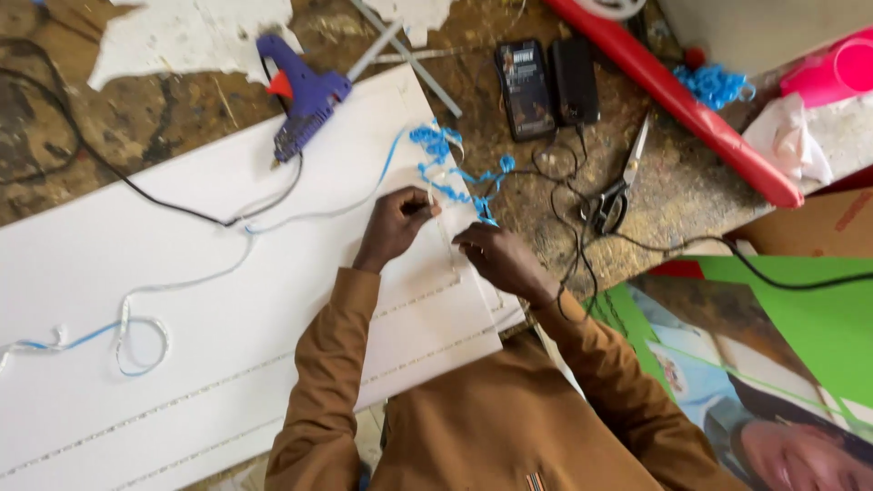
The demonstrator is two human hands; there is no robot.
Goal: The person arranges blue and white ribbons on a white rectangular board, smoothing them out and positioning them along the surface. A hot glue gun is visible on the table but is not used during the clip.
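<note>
The left hand (pixel 393 223) rests near the far edge of a long, smooth white board (pixel 182 300), its fingers (pixel 420 207) curled tight and pinching a thin strip (pixel 273 221) where it meets the board's edge. The right hand (pixel 491 252) sits just beside it, fingers bent down and pressed together on the same strip at the board's corner; whether they grip it or only press it flat cannot be told. The strip is a narrow, flexible ribbon, pale with a blue backing. It runs from the hands up into a crinkled blue tangle (pixel 441 145) just beyond the board, and trails leftward across the board in loose curves to a loop (pixel 141 345) near the left end. Two faint dotted lines run lengthwise along the board.

The board lies on a rough, scarred, paint-stained bench (pixel 655 195). A blue glue gun (pixel 305 95) with an orange trigger lies on the board's far edge, its black cord (pixel 136 186) snaking off to the left. Beyond the hands sit two flat black rectangular devices (pixel 546 86). Scissors (pixel 620 186) with dark handles lie to the right, near a glossy red tube (pixel 691 105). A green printed poster (pixel 782 309) lies at the right.
</note>
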